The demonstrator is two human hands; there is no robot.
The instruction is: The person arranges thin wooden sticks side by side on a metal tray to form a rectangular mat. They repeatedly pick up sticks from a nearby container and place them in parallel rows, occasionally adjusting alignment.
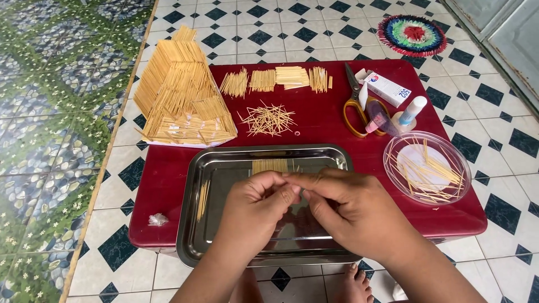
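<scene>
Pinching one thin toothpick (294, 175) between left hand (255, 210) and right hand (351, 210), fingertips closed, above steel tray (224, 168) on red desk (163, 174).

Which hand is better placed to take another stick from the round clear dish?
Probably the right hand: the clear dish sits on its side of the red table. The left hand would have to cross over.

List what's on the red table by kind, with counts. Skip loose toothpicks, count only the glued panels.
Toothpick house model: 1
Glued toothpick panels in the back row: 4
Steel tray: 1
Clear round dish: 1
Scissors: 1
Glue bottle: 1
Small white box: 1
Total: 10
Both hands meet over the tray.
</scene>
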